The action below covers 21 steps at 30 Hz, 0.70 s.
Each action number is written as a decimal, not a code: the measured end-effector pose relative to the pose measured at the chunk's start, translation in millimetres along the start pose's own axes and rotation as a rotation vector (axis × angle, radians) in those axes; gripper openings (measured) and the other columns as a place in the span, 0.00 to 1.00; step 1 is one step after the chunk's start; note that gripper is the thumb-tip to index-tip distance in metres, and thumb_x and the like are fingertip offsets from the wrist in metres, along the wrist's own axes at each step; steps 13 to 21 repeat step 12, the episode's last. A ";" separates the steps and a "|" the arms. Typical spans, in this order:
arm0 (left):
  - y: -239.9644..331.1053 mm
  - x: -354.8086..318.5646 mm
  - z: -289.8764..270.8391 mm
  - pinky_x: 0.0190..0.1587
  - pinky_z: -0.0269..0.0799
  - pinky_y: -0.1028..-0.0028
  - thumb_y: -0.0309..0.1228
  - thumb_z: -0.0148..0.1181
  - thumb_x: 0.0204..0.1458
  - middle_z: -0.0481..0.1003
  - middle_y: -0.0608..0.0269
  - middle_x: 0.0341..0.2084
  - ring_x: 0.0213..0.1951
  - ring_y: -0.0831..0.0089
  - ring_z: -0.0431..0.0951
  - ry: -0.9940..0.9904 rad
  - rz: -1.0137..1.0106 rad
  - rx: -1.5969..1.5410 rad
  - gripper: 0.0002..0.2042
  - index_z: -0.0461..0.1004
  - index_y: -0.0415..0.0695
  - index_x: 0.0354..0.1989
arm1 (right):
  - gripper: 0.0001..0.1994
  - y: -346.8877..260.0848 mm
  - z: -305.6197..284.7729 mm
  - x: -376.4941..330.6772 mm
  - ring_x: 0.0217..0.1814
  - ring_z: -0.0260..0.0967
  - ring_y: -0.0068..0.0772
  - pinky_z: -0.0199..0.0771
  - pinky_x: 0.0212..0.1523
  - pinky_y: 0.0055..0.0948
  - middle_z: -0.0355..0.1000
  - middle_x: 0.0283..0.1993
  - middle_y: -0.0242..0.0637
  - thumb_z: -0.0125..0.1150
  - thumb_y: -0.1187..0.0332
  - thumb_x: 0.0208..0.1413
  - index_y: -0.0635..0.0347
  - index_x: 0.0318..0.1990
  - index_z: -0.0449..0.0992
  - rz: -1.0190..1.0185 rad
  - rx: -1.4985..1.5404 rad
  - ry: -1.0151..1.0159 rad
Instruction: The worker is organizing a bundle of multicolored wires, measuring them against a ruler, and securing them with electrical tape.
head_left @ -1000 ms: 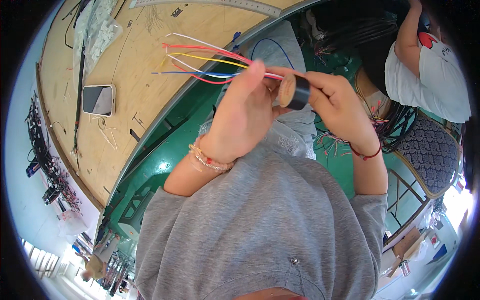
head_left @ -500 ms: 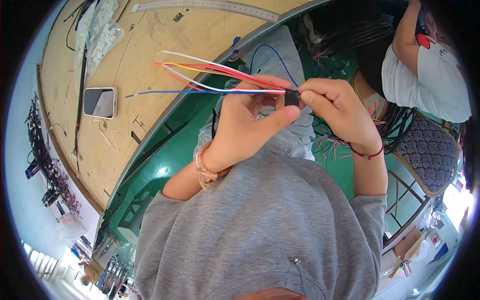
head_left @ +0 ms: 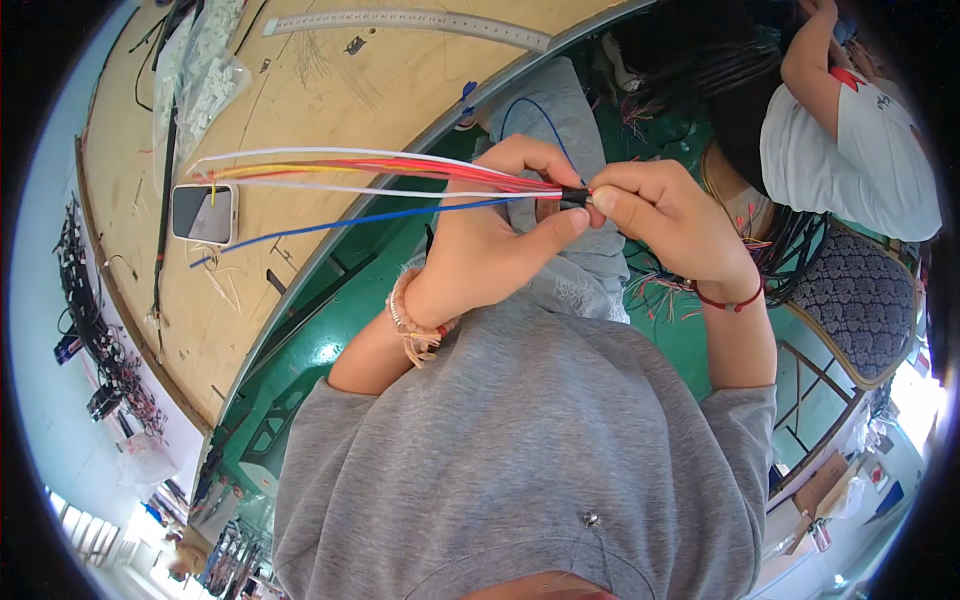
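A bundle of thin wires (head_left: 400, 170), red, yellow, white and blue, runs leftward from my hands, its loose ends spread over the table edge. Black tape (head_left: 574, 195) is wrapped round the bundle at its right end. My left hand (head_left: 500, 235) is closed on the wires just left of the tape, its thumb tip beside the tape. With thumb and forefinger my right hand (head_left: 675, 215) pinches the taped end; its fingertips hide what lies between them. A small tan surface (head_left: 546, 209) shows below the wires inside my left hand; I cannot tell what it is. A blue wire (head_left: 548, 112) loops up behind my fingers.
On the wooden table (head_left: 330, 100) lie a phone (head_left: 204, 214), a steel ruler (head_left: 410, 19), a plastic bag of white pieces (head_left: 212, 90) and a black cable (head_left: 166, 190). Another person in a white shirt (head_left: 845, 160) sits at upper right, near a patterned chair (head_left: 850, 300) and hanging cables.
The black flap of tape that hung below the bundle now lies round it. The loose wire ends have swung left and spread, the blue wire dropping lower. Both hands stay nearly in place.
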<state>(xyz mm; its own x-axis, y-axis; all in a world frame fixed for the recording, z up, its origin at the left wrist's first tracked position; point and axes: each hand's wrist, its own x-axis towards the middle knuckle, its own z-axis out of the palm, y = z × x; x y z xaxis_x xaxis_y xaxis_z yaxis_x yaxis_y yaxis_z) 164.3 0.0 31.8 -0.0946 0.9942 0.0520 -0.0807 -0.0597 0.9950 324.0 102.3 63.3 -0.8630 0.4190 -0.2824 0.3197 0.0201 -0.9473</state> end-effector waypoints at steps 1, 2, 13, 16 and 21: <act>-0.1 0.9 -0.8 0.41 0.68 0.77 0.19 0.61 0.41 0.69 0.60 0.31 0.36 0.76 0.71 -0.003 0.008 0.060 0.13 0.66 0.38 0.36 | 0.13 0.3 0.3 0.3 0.17 0.44 0.11 0.43 0.18 0.17 0.53 0.15 0.22 0.46 0.66 0.56 0.67 0.25 0.69 -0.007 0.006 0.006; -2.3 2.2 -1.8 0.41 0.68 0.77 0.19 0.61 0.41 0.69 0.60 0.31 0.36 0.76 0.71 -0.005 0.009 0.059 0.13 0.66 0.38 0.36 | 0.13 0.5 0.4 0.5 0.17 0.43 0.11 0.43 0.18 0.17 0.53 0.14 0.22 0.46 0.66 0.56 0.66 0.25 0.69 -0.014 0.011 0.012; -5.6 7.3 -0.1 0.44 0.64 0.72 0.31 0.66 0.37 0.71 0.59 0.38 0.40 0.67 0.71 0.034 -0.197 0.483 0.17 0.69 0.41 0.36 | 0.15 6.3 -13.3 5.7 0.16 0.42 0.11 0.42 0.17 0.16 0.52 0.14 0.21 0.46 0.63 0.56 0.63 0.23 0.69 0.102 0.124 -0.046; -5.6 7.3 -0.1 0.44 0.64 0.72 0.31 0.66 0.37 0.71 0.59 0.38 0.40 0.67 0.71 0.034 -0.197 0.483 0.17 0.69 0.41 0.36 | 0.15 6.3 -13.3 5.7 0.16 0.42 0.11 0.42 0.17 0.16 0.52 0.14 0.21 0.46 0.63 0.56 0.63 0.23 0.69 0.102 0.124 -0.046; -5.6 7.3 -0.1 0.44 0.64 0.72 0.31 0.66 0.37 0.71 0.59 0.38 0.40 0.67 0.71 0.034 -0.197 0.483 0.17 0.69 0.41 0.36 | 0.15 6.3 -13.3 5.7 0.16 0.42 0.11 0.42 0.17 0.16 0.52 0.14 0.21 0.46 0.63 0.56 0.63 0.23 0.69 0.102 0.124 -0.046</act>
